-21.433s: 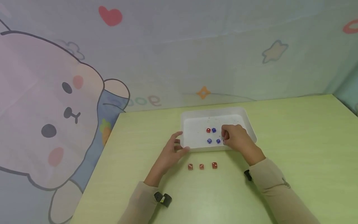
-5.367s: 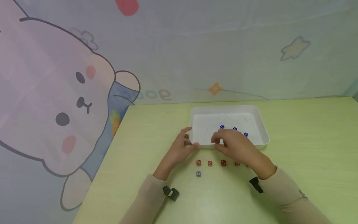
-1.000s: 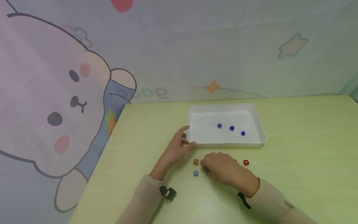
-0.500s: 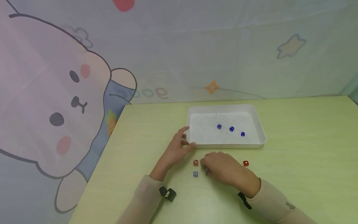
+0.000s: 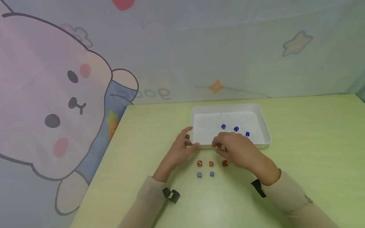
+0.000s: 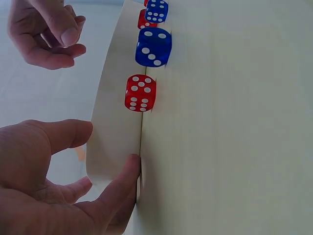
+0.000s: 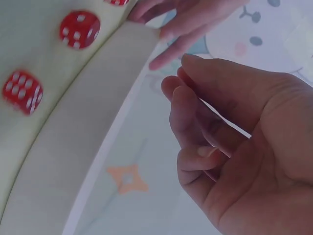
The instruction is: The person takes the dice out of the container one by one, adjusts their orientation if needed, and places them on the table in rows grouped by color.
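Sorting dice: your left hand (image 5: 182, 148) steadies the tray (image 5: 263, 131) corner, and your right hand (image 5: 232, 147), fingers loosely curled and empty, hovers at its near rim. Three blue dice (image 5: 236, 129) remain inside; red dice (image 5: 211, 163) and two blue line the tabletop (image 5: 313, 142).

Looks like a staged recording booth with a children's-room look, not a real home or workshop. Pale printed backdrop (image 5: 182, 47) fills the whole upper half of the frame: big cartoon bear (image 5: 54, 104) at left, red heart (image 5: 123, 3) at top, star (image 5: 297, 42) upper right, small orange diamond (image 5: 215, 86) mid-frame. The cloth hangs straight behind a plain light-green tabletop (image 5: 308, 142) that takes the lower right. No furniture or room walls visible past the cloth. Dice (image 5: 211, 163) and a white tray (image 5: 263, 129) on the tabletop suit a game or sorting setup.
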The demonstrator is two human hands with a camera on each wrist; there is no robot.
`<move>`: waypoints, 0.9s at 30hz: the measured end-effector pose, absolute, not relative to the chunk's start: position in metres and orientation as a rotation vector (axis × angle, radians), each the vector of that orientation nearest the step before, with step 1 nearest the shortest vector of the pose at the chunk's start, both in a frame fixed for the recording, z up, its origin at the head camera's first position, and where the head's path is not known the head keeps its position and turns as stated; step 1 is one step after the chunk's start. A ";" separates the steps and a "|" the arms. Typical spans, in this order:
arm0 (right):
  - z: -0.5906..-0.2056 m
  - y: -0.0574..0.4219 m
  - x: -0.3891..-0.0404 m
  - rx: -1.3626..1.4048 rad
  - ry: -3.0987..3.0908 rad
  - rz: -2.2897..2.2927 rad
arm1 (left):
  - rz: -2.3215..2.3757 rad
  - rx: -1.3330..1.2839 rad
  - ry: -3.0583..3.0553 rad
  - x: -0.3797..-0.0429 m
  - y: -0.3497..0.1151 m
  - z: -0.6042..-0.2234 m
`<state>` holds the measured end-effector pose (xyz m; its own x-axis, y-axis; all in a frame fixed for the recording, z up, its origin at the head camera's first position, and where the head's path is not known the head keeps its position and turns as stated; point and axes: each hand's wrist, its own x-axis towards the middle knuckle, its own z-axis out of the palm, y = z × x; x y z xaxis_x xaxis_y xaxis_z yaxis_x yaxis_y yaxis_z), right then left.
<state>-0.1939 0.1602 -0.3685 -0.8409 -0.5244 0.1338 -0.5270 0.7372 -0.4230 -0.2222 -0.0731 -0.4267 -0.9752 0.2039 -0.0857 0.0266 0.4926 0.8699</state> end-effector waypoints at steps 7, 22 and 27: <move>-0.370 0.184 -0.211 0.799 -2.884 0.732 | 1.474 0.200 2.566 -0.221 -0.073 -0.428; -0.386 0.226 -0.241 0.655 -2.925 0.784 | 1.466 0.200 2.575 -0.221 -0.074 -0.429; -0.397 0.234 -0.251 0.610 -2.931 0.813 | 1.464 0.202 2.576 -0.221 -0.075 -0.429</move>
<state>-0.2509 0.2343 -0.3966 -0.9218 -0.3614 0.1402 -0.3820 0.7853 -0.4873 -0.2207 -0.0747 -0.4291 -0.9761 0.2016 -0.0816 0.0330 0.5081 0.8607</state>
